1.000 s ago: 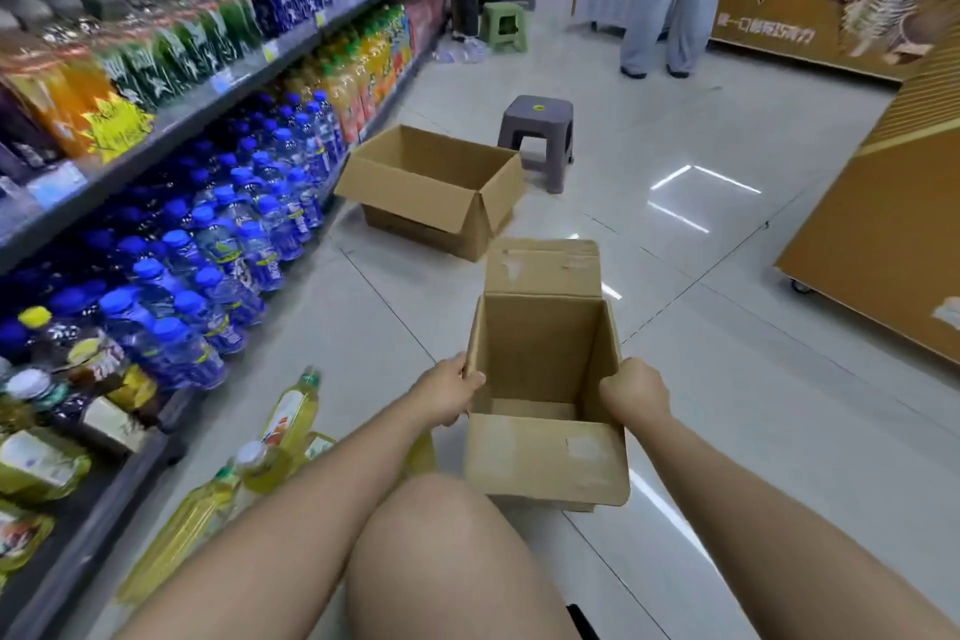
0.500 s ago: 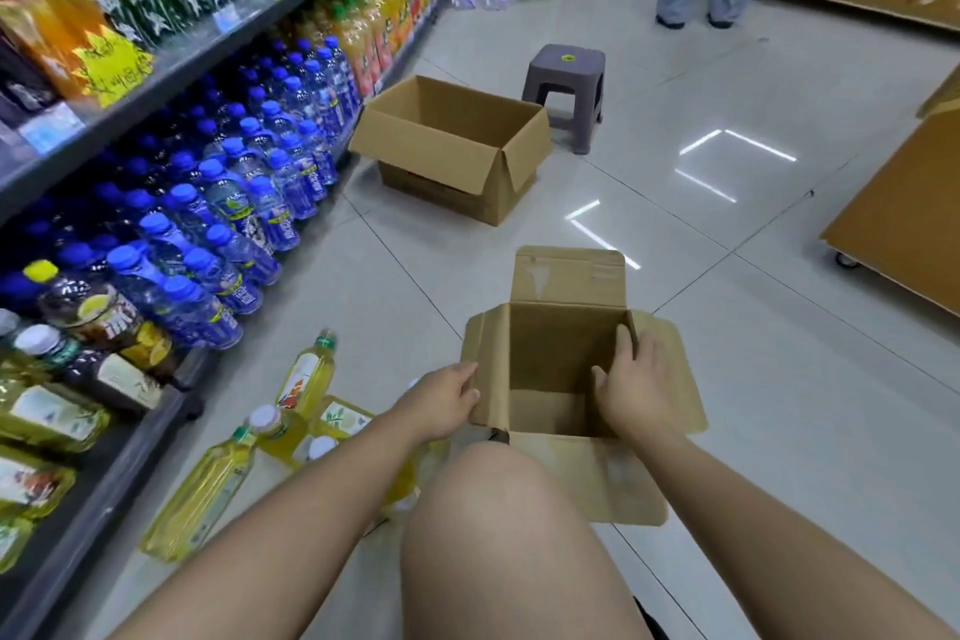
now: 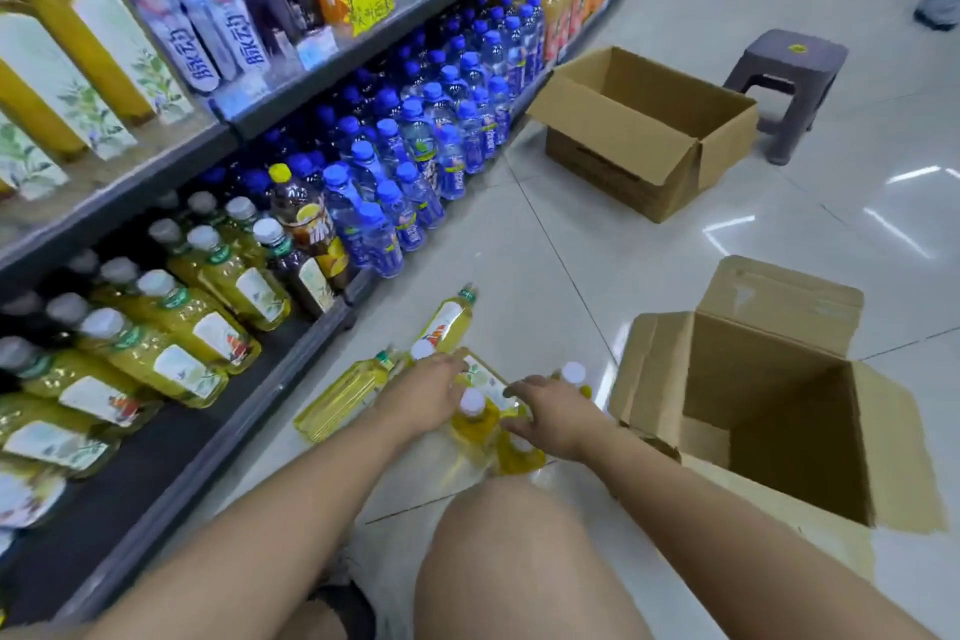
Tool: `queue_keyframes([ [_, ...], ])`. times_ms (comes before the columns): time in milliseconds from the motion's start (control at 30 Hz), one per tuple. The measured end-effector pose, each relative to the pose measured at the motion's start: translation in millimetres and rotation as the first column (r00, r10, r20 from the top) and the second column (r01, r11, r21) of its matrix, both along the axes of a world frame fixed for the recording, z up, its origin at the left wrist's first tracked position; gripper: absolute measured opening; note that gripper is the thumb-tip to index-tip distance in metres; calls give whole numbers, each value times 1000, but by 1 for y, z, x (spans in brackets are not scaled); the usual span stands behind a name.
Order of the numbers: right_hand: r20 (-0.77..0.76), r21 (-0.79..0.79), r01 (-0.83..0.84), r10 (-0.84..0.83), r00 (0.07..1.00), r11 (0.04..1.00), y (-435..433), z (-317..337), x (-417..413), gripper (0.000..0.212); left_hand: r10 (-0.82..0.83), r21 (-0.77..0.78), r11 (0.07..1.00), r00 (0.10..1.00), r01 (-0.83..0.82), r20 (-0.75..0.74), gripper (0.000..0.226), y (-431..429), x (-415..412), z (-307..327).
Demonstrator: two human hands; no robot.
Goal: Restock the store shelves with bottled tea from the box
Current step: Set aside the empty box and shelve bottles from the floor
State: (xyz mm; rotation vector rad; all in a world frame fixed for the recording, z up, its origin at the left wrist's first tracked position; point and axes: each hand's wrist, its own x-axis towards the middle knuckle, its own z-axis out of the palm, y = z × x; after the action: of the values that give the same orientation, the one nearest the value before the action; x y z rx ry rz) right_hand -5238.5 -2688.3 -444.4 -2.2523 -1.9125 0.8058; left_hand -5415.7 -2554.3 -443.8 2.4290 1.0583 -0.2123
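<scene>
The tea bottles [image 3: 475,424], yellow with white caps, stand and lie in a loose cluster on the floor tiles at lower centre of the frame, just left of the box [image 3: 753,369]. Two more of them lie on their sides towards the shelf. The left hand [image 3: 423,392] rests on the cluster with its fingers stretched forward over a labelled bottle. The right hand [image 3: 550,418] reaches in from the right, its fingers bent over the caps. Motion blur prevents us from telling whether that hand closes round a bottle.

The box sits at lower right, open at the top with its flaps spread. We see a bare knee [image 3: 519,561] at bottom centre, in front of the bottles.

The bottom shelf [image 3: 208,457] runs along the left of the frame, holding rows of matching yellow bottles [image 3: 171,343] and, farther up, blue-capped bottles [image 3: 415,161]. A second open carton [image 3: 639,130] and a grey stool [image 3: 784,83] stand at upper right.
</scene>
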Motion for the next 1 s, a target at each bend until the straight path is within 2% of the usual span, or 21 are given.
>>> queue_keyframes([
  [133,101,-163,-76,93,991,984,2,-46,-14,57,-37,-14,999,996,36,-77,49,4,-21,-36],
  [233,79,-185,-4,19,997,983,1,-67,-12,53,-86,-15,996,988,85,-126,63,1,-13,-56],
  [333,10,-147,29,-28,1000,989,2,-77,-11,50,-184,2,983,977,185,-109,65,1,0,-75],
  [433,-105,-94,35,-45,993,995,1,-82,-5,46,-286,12,957,954,288,-85,46,5,10,-83],
  [500,-146,-69,37,-46,988,997,2,-80,-1,43,-294,-1,955,952,295,-90,39,8,11,-83],
  [600,-153,-46,54,-60,986,997,3,-72,3,41,-301,5,952,943,305,-143,43,9,8,-74],
  [733,-122,-50,153,-158,980,987,12,-43,5,39,-103,-15,995,989,102,-102,56,11,-9,-43],
  [833,-28,-10,200,-200,979,980,27,-4,3,42,-9,95,995,995,18,-103,58,12,-28,-3],
  [1000,-38,97,228,-226,973,969,49,94,-21,42,207,296,940,973,-171,-98,55,6,-71,97],
])
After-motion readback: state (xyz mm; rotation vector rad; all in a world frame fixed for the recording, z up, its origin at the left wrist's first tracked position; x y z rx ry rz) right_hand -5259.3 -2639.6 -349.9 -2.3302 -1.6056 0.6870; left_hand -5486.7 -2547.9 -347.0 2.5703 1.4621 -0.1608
